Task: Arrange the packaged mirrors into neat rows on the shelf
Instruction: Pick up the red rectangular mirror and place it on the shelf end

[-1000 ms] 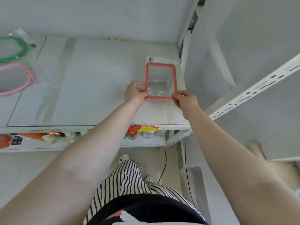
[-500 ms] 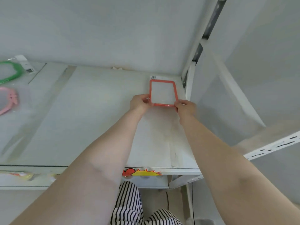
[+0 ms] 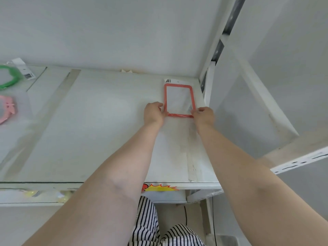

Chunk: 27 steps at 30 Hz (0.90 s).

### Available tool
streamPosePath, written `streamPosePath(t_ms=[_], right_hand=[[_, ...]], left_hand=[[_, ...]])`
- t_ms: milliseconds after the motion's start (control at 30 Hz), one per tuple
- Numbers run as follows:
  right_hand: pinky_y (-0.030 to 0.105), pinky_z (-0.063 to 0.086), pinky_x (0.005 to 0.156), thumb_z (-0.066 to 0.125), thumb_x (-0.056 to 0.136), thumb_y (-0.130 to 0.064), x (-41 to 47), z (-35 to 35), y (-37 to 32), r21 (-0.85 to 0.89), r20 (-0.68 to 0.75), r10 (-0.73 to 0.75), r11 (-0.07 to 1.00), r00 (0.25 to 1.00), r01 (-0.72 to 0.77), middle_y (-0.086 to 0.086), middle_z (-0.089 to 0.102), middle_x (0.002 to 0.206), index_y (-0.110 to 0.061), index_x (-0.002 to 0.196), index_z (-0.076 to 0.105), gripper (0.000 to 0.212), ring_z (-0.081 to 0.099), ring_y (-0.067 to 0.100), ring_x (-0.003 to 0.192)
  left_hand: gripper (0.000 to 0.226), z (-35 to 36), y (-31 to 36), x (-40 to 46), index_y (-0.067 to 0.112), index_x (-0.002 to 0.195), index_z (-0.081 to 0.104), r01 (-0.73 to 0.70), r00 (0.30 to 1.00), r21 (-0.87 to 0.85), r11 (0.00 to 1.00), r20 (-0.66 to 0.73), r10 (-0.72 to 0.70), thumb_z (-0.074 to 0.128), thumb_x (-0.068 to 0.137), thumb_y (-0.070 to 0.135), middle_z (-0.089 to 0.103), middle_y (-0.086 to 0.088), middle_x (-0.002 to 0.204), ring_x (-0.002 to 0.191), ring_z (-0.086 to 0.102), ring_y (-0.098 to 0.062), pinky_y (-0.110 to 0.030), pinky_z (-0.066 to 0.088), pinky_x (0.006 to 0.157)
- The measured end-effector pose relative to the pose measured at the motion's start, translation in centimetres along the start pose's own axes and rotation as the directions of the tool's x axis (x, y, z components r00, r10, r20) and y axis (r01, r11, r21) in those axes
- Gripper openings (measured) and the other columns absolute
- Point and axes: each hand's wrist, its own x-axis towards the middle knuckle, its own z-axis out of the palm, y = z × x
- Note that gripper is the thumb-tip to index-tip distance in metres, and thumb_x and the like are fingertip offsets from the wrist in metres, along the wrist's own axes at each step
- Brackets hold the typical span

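A packaged mirror with a red rectangular frame [image 3: 179,100] lies flat at the back right corner of the white shelf [image 3: 99,125], its barcode tab pointing at the back wall. My left hand [image 3: 153,112] pinches its near left corner. My right hand [image 3: 203,114] pinches its near right corner. At the far left of the shelf lie a green-framed packaged mirror [image 3: 8,77] and a pink-framed packaged mirror [image 3: 7,109], both cut off by the frame edge.
The white shelf upright [image 3: 208,80] stands right beside the red mirror. A slotted white rail [image 3: 300,161] juts out at the right. A yellow and red price tag [image 3: 160,187] sits on the shelf's front edge, with a lower shelf [image 3: 35,197] beneath.
Both hands have pushed the red-framed mirror further back towards the back right corner of the shelf. The view has tilted upward, so the lower shelf shows less.
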Motion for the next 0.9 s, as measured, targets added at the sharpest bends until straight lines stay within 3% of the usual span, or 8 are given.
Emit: streamPosePath(t_ms=[100, 200, 400, 600, 900], right_hand=[[0.033, 0.045, 0.089, 0.061, 0.089, -0.036, -1.2, -1.4, -0.5, -0.124, 0.005, 0.011, 0.992, 1.000, -0.011, 0.011, 0.051, 0.131, -0.011, 0.125, 0.053, 0.044, 0.060, 0.029, 0.106], [0.031, 0.044, 0.086, 0.060, 0.090, -0.036, -3.9, -2.5, -1.5, -0.178, 0.040, -0.061, 0.982, 0.997, 0.067, 0.012, 0.054, 0.128, -0.011, 0.124, 0.054, 0.042, 0.060, 0.029, 0.106], [0.030, 0.045, 0.091, 0.064, 0.087, -0.026, -12.6, -2.8, -3.1, -0.243, 0.276, -0.235, 0.921, 0.932, 0.304, 0.007, 0.058, 0.126, -0.016, 0.126, 0.056, 0.042, 0.057, 0.025, 0.114], [0.033, 0.042, 0.097, 0.064, 0.084, -0.025, -20.8, -1.1, -4.3, -0.331, 0.537, -0.419, 0.693, 0.732, 0.640, 0.003, 0.055, 0.132, -0.021, 0.129, 0.055, 0.046, 0.051, 0.025, 0.120], [0.031, 0.038, 0.101, 0.061, 0.085, -0.024, -32.0, 5.3, -8.5, -0.261, 0.688, -0.515, 0.482, 0.511, 0.836, 0.000, 0.050, 0.137, -0.024, 0.135, 0.048, 0.051, 0.045, 0.023, 0.125]], left_hand=[[0.046, -1.2, 0.7, -0.9, 0.011, 0.127, 0.058, 0.008, 1.000, 0.021, 1.000, 0.009, -0.008, 0.068, 0.084, 0.021, 0.058, -0.015, 0.124, 0.108, 0.061, -0.028, -0.028, 0.044, 0.096], [0.048, -4.0, 1.5, -2.7, 0.012, 0.131, 0.054, 0.002, 0.999, 0.052, 0.999, 0.036, -0.004, 0.066, 0.086, 0.022, 0.056, -0.013, 0.128, 0.114, 0.058, -0.026, -0.030, 0.043, 0.098], [0.051, -11.4, 0.5, -9.8, 0.019, 0.135, 0.051, 0.004, 0.993, 0.227, 0.974, 0.112, -0.030, 0.064, 0.086, 0.021, 0.054, -0.007, 0.134, 0.122, 0.052, -0.024, -0.030, 0.040, 0.102], [0.055, -19.2, -4.6, -18.0, 0.024, 0.138, 0.047, -0.041, 0.992, 0.548, 0.835, 0.119, -0.029, 0.061, 0.085, 0.023, 0.053, -0.004, 0.135, 0.122, 0.051, -0.027, -0.034, 0.042, 0.099], [0.058, -31.2, -12.8, -25.7, 0.023, 0.138, 0.047, 0.098, 0.995, 0.595, 0.798, -0.045, -0.088, 0.060, 0.082, 0.023, 0.054, -0.006, 0.133, 0.121, 0.049, -0.030, -0.039, 0.044, 0.097]])
